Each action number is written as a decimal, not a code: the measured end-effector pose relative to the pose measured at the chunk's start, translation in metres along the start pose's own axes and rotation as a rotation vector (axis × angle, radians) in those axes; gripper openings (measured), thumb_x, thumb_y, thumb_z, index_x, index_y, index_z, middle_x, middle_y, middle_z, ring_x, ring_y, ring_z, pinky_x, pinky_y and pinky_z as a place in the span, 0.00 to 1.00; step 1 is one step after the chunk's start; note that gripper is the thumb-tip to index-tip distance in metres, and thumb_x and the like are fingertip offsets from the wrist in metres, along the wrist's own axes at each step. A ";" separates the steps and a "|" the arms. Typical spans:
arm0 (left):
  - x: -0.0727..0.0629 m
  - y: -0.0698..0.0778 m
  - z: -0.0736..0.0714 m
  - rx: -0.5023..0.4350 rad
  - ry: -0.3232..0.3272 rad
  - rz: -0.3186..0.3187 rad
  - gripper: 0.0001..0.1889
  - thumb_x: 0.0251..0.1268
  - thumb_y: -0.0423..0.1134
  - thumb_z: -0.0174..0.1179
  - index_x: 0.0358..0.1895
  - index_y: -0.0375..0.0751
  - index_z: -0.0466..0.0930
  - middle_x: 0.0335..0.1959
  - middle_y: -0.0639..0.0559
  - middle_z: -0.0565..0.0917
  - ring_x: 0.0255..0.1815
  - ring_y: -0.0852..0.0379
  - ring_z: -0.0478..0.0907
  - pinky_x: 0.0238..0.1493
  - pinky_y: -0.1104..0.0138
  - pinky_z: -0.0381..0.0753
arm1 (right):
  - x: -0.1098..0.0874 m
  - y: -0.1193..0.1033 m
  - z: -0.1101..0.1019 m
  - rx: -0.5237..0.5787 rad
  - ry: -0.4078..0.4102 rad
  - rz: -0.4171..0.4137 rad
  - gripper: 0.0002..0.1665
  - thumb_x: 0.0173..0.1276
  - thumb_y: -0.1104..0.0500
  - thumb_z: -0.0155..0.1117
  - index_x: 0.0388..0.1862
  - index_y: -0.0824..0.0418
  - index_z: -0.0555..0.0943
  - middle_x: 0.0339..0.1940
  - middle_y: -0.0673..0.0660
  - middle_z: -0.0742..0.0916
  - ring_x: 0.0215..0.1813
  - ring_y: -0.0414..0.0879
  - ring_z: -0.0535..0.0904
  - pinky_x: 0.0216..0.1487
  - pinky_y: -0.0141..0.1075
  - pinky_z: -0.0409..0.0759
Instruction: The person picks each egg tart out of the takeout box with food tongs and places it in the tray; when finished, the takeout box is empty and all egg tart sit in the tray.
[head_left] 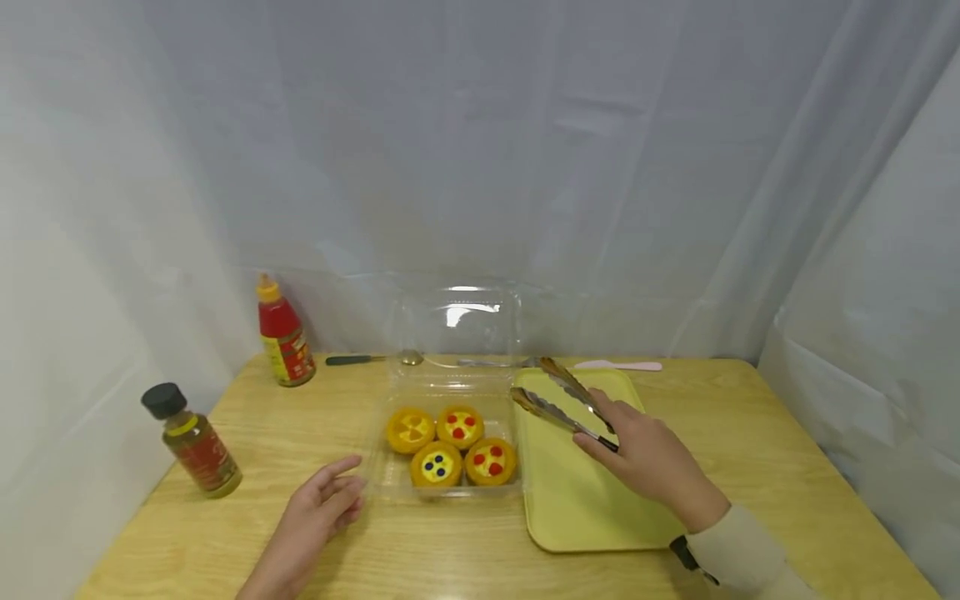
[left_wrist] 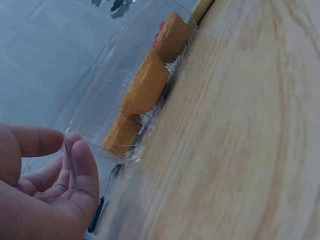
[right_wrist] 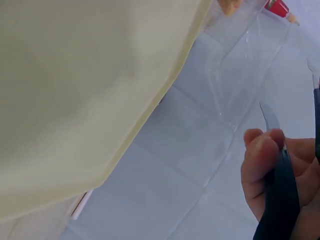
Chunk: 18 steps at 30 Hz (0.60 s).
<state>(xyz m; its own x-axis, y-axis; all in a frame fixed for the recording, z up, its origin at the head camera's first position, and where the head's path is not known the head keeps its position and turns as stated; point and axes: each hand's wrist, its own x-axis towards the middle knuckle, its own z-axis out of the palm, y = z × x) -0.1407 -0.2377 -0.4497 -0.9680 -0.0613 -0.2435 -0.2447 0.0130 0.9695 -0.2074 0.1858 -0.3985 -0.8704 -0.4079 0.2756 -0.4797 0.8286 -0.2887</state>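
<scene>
My right hand (head_left: 648, 454) grips metal tongs (head_left: 555, 408) with dark handles over the yellow tray (head_left: 600, 500); their jaws are spread, with nothing between them. In the right wrist view, fingers curl round a dark handle (right_wrist: 280, 195). Left of the tray stands a clear hinged plastic box (head_left: 450, 387) with its lid raised. Several toy tarts (head_left: 437, 463) sit inside, topped with red, blue or orange pieces. My left hand (head_left: 315, 517) is at the box's left front corner, its fingers loosely bent; in the left wrist view the fingertips (left_wrist: 75, 137) are right at the rim.
A red sauce bottle (head_left: 287, 337) stands at the back left, with a dark-capped bottle (head_left: 201, 450) nearer on the left edge. Along the back lie a dark-handled spoon (head_left: 352, 359) and a pink knife (head_left: 622, 365). White cloth (head_left: 487, 167) surrounds the wooden table (head_left: 420, 550).
</scene>
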 end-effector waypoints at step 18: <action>0.000 0.000 0.001 0.007 0.010 0.018 0.25 0.77 0.39 0.54 0.73 0.40 0.62 0.52 0.43 0.77 0.47 0.53 0.77 0.49 0.65 0.82 | 0.022 -0.032 0.015 -0.144 -0.059 -0.145 0.44 0.71 0.30 0.51 0.76 0.53 0.65 0.45 0.53 0.82 0.23 0.36 0.71 0.22 0.33 0.72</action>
<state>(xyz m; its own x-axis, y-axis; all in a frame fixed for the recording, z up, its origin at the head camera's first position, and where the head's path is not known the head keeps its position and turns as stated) -0.1406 -0.2370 -0.4492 -0.9717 -0.0712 -0.2254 -0.2274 0.0215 0.9736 -0.2128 0.1441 -0.3969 -0.8002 -0.5456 0.2490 -0.5837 0.8038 -0.1146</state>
